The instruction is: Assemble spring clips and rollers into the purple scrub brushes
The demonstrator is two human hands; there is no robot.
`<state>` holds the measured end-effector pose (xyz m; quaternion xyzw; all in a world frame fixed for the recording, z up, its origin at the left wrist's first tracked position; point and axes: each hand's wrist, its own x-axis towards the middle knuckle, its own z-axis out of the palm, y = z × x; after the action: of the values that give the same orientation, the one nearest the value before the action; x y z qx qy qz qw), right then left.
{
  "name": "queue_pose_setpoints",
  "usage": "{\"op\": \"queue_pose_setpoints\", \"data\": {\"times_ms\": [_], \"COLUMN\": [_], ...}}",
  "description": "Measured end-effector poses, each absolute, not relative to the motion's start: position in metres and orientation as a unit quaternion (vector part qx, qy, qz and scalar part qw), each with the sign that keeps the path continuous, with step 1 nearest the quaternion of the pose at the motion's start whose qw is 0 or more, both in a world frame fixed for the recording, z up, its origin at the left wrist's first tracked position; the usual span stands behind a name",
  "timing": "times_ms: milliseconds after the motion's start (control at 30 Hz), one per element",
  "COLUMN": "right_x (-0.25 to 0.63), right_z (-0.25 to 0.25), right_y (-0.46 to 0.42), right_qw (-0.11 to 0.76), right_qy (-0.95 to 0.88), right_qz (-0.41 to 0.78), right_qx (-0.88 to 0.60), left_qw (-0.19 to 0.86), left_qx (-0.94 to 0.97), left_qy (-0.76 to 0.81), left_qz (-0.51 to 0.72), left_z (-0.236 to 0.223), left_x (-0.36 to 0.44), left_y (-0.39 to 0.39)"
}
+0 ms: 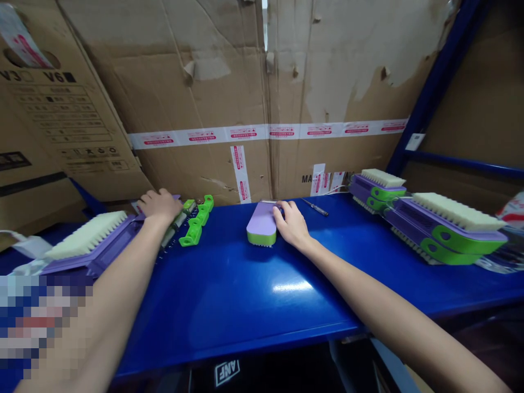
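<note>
My right hand (292, 222) is closed on the right side of a purple and green brush (262, 219), which lies bristles down on the blue table. At the back left, my left hand (159, 206) reaches over some purple plastic parts, its fingers curled down and their tips hidden. A purple edge (177, 197) shows just beside that hand. To its right lie small clear-and-green parts (180, 218) and several bright green plastic end pieces (198, 222). Near my left forearm rests a purple piece with cream bristles (90, 233).
Stacked purple and green brushes (446, 226) stand at the right, with a smaller stack (376, 190) behind. A screwdriver (316, 207) lies near the back edge. Taped cardboard (204, 93) walls the rear of the blue table (229, 305). A white plug (33, 244) sits at the left.
</note>
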<state>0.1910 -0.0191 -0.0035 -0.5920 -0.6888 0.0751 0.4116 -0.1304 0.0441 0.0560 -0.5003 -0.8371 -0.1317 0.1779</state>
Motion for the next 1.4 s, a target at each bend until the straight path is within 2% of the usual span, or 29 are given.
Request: {"op": "queue_pose_setpoints", "data": {"times_ms": [233, 567, 800, 1100, 1400], "right_x": [0.191, 0.192, 0.192, 0.192, 0.192], "right_z": [-0.007, -0.008, -0.007, -0.006, -0.005], "right_y": [-0.016, -0.015, -0.016, -0.017, -0.017], "right_qw": [0.433, 0.434, 0.426, 0.417, 0.418], "right_qy": [-0.687, -0.689, -0.69, -0.692, -0.692], "right_qz": [0.091, 0.097, 0.097, 0.096, 0.097], "right_qx": [-0.577, -0.573, -0.577, -0.581, -0.581], "left_qw": [0.054, 0.045, 0.055, 0.147, 0.182], "left_qx": [-0.455, -0.459, -0.455, -0.459, -0.542], "left_qy": [-0.884, -0.887, -0.884, -0.865, -0.79], "left_qz": [-0.098, -0.041, -0.094, -0.141, -0.223], "left_z": [0.05, 0.049, 0.051, 0.065, 0.093], "left_x": [-0.148, -0.164, -0.157, -0.144, -0.08], "left_y": [0.05, 0.053, 0.045, 0.044, 0.027]}}
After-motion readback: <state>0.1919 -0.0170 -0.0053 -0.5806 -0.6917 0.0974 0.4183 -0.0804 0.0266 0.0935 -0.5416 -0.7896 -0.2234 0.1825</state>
